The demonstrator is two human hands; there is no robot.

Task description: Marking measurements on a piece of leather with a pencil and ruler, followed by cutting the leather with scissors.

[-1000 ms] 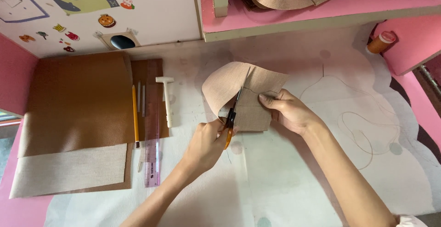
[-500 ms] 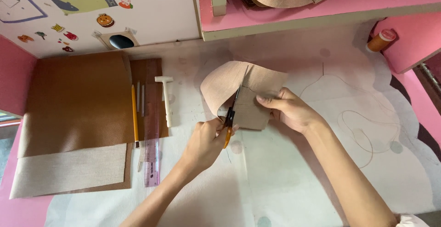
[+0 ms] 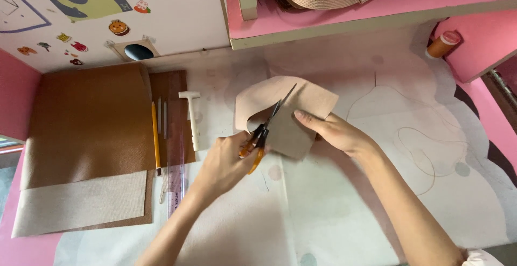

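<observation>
1. Nearest, the left hand (image 3: 223, 163) grips the orange-handled scissors (image 3: 265, 127), blades parted within the beige leather piece (image 3: 280, 112).
2. The right hand (image 3: 336, 134) pinches the piece's right edge, holding it over the pale table (image 3: 334, 212).
3. Leftward lie a ruler (image 3: 175, 158), a yellow pencil (image 3: 155, 137) and a brown leather sheet (image 3: 86, 123).
4. Farthest, a thread spool (image 3: 442, 44) stands beside the pink shelf (image 3: 344, 13).
</observation>
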